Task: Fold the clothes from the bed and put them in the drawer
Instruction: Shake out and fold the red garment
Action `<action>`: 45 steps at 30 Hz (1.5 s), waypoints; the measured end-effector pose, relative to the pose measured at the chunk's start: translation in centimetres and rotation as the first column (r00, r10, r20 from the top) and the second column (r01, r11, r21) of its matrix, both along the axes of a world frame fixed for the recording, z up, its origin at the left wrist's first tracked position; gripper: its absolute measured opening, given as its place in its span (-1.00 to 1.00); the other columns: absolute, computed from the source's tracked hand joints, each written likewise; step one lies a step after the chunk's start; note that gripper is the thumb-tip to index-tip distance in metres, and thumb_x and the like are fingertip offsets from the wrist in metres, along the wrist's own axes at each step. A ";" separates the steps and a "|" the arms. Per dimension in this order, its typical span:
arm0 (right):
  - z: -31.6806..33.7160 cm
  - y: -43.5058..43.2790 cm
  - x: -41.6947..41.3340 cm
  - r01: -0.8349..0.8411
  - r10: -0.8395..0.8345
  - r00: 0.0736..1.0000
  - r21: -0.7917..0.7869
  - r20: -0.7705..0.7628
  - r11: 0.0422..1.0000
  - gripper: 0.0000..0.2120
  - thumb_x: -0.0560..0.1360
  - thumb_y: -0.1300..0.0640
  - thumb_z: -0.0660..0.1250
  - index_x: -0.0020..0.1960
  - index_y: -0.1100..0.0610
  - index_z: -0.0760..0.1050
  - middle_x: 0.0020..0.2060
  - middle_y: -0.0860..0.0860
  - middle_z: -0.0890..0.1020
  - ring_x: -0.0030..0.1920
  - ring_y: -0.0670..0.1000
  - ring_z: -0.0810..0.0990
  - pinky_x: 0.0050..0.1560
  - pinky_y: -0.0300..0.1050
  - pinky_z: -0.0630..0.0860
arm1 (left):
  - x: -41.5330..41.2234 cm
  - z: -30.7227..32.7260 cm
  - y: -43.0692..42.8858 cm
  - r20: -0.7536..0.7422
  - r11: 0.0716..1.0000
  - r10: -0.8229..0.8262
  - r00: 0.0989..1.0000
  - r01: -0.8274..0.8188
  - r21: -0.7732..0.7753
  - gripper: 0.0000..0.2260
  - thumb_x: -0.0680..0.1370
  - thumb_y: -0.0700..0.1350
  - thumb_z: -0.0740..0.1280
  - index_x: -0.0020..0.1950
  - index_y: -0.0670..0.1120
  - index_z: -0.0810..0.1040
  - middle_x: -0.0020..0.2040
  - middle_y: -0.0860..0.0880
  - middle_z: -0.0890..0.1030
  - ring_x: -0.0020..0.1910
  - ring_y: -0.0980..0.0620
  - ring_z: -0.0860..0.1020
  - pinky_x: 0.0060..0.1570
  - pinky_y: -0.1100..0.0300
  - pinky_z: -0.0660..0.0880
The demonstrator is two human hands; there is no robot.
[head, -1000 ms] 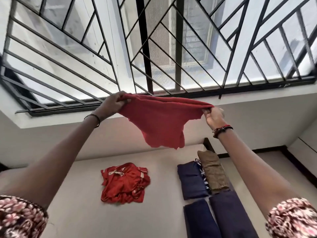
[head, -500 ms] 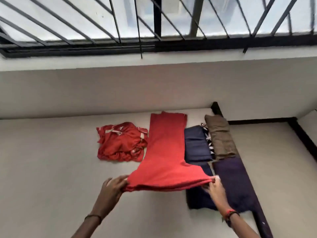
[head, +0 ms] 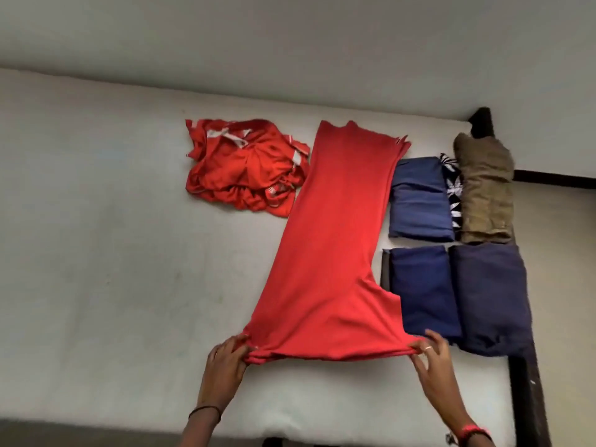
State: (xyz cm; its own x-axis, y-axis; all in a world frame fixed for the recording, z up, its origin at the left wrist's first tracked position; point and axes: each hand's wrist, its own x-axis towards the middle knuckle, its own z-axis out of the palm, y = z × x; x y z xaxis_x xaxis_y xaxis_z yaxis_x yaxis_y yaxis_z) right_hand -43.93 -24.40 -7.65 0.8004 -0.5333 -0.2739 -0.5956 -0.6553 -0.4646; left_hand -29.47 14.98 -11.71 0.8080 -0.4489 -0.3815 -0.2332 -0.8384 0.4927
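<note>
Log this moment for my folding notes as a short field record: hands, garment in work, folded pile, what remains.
red garment: spread flat on bed
left hand: pinches its near left corner
right hand: pinches its near right corner
unfolded: crumpled red clothing, left of it
folded, right of it: upper blue piece, lower blue piece, navy piece, olive piece, patterned piece

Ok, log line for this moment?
red garment spread on bed | left hand grips its near left corner | right hand grips near right corner | crumpled red clothes unfolded | folded pile right

Matt red knit garment (head: pixel 325 253); shiny crumpled shorts (head: pixel 242 166).
</note>
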 end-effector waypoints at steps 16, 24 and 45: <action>9.4 -3.6 29.4 -0.603 0.619 0.750 0.144 -0.231 0.784 -0.76 0.32 0.13 0.54 -0.12 0.08 0.49 -0.30 0.11 0.60 -0.30 0.03 0.50 -0.29 -0.34 0.36 | 0.1 -2.4 1.0 -0.225 0.966 0.209 0.952 -0.236 -0.102 -0.68 0.47 0.00 0.20 0.19 0.05 0.57 0.26 0.29 0.41 0.22 0.15 0.44 0.20 0.10 0.33; 6.6 2.4 42.1 -0.749 0.762 0.523 0.221 -0.381 0.625 -0.73 0.41 0.25 0.46 0.08 0.26 0.53 -0.24 0.04 0.59 -0.24 0.01 0.52 -0.33 -0.40 0.36 | 0.3 -3.4 1.5 -0.261 0.942 0.265 0.928 -0.307 -0.135 -0.58 0.40 0.18 0.09 0.17 0.19 0.55 0.14 0.48 0.38 0.16 0.31 0.40 0.17 0.07 0.33; -5.4 14.6 19.8 -0.672 0.686 0.720 -0.143 0.103 0.727 -0.38 0.41 0.26 0.15 0.46 0.32 0.18 0.44 0.23 0.28 0.47 0.14 0.19 0.45 0.05 0.11 | 5.1 -0.3 1.4 -0.610 0.921 0.294 0.736 -0.388 -0.024 -0.46 0.39 0.00 0.47 0.27 0.14 0.27 -0.06 0.11 0.54 -0.17 0.25 0.56 -0.15 0.33 0.46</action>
